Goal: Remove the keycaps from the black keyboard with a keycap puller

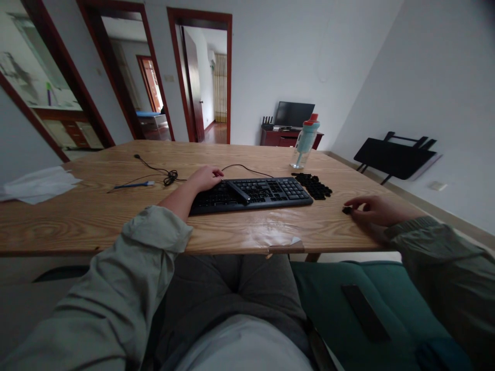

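A black keyboard [266, 193] lies on the wooden table in front of me, with its cable running out behind. Over its left end is my left hand [207, 178], fingers closed at the narrow end of a dark stick-like tool [237, 191]. This tool lies slanted across the keys; its exact kind is unclear. To the right of the keyboard, my right hand [369, 210] pinches a small black keycap [347, 210] at the tabletop. Between that hand and the keyboard is a pile of loose black keycaps [314, 186].
Behind the keycaps stands a clear bottle [304, 141] with a red lid. A blue-handled brush [135, 184], a coiled cable [170, 178] and white tissue [40, 184] lie on the left. The table's front edge [232, 252] is close to my lap. A dark flat object [365, 313] rests on the green seat.
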Demonstrator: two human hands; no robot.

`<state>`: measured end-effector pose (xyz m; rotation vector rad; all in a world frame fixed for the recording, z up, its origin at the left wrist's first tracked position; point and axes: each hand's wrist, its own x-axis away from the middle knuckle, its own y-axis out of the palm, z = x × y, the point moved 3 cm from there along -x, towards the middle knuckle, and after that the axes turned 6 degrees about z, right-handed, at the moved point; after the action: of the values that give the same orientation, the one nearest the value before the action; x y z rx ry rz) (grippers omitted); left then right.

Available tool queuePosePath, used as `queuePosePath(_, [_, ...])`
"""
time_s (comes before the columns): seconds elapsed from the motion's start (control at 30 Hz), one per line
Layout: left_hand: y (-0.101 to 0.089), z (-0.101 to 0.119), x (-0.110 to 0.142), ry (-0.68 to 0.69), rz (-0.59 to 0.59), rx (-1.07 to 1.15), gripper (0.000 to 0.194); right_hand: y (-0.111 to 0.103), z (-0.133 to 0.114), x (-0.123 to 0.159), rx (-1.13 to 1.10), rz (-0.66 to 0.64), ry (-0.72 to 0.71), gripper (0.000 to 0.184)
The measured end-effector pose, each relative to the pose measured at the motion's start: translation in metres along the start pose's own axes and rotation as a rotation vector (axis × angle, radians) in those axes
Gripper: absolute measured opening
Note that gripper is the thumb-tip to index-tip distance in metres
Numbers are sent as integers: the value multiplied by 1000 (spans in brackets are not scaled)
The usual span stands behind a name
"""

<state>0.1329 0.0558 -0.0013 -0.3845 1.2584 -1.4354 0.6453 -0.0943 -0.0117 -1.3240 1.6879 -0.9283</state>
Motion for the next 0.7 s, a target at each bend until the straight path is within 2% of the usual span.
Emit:
queuePosePath(0.13, [0, 2, 0, -2, -24, -36, 30, 2, -8, 2, 39, -93, -116, 39])
queuePosePath(0.27, [0, 2, 0, 11, -24, -51, 32, 2, -9, 2, 124, -99, -187, 41])
queuePosePath(0.47, [-1, 2, 0, 22, -18, -41, 32, 10, -14, -6, 148, -71, -203, 40])
queuePosePath(0.7, [-1, 3, 0, 13, -26, -57, 31, 17, -7, -28, 188, 37, -128, 30])
